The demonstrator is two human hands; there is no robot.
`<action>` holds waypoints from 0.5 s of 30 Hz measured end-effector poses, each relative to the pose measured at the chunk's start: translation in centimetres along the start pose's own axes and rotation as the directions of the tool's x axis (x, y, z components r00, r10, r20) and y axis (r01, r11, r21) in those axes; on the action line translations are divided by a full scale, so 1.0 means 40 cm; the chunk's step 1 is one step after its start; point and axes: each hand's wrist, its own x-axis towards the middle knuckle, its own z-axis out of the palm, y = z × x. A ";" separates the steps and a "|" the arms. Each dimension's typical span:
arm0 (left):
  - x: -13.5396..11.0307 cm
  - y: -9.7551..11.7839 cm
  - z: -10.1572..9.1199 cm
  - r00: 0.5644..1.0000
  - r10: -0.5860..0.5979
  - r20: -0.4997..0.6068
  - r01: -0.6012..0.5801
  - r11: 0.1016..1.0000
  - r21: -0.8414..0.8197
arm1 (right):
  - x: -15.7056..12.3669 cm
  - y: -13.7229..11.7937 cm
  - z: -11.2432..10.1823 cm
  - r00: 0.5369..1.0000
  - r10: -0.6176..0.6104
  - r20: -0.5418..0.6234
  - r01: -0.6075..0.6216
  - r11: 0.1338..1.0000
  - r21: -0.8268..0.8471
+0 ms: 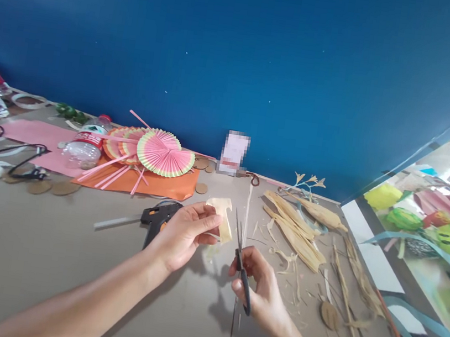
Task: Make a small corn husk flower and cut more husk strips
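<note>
Between the thumb and fingers of my left hand (pixel 185 230) is a small pale piece of corn husk (pixel 223 221) with a cut, uneven outline. My right hand (pixel 260 288) has its fingers in the handles of a pair of black scissors (pixel 242 271). The blades point up and away from me, slightly parted, just right of the husk piece and apart from it. Partly hidden behind my left hand lies a black and orange glue gun (pixel 155 217), a whitish glue stick (pixel 117 222) poking out of its back.
Dried corn husks (pixel 296 228) and scraps lie on the right, with a small husk flower (pixel 309 180) behind. Pink paper fans (pixel 166 154) rest on orange paper (pixel 181 184) at back left, near a plastic bottle (pixel 86 143). A blue wall (pixel 241 53) bounds the table (pixel 47 266).
</note>
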 end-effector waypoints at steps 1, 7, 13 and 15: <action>0.002 0.004 -0.003 1.000 0.006 -0.006 -0.006 1.000 -0.012 | 0.001 -0.002 -0.001 1.000 0.014 0.021 -0.014 1.000 -0.004; 0.004 0.017 -0.007 0.998 0.049 -0.037 -0.050 0.998 -0.045 | -0.001 -0.004 0.001 0.997 0.051 0.058 -0.049 0.998 -0.048; 0.004 0.014 -0.009 0.994 0.079 -0.072 -0.082 0.996 -0.044 | -0.007 0.009 0.001 0.998 0.059 0.018 -0.058 0.996 -0.061; 0.005 0.014 -0.008 0.993 0.090 -0.081 -0.093 0.995 -0.036 | -0.007 0.009 0.001 0.998 0.061 0.002 -0.061 0.996 -0.072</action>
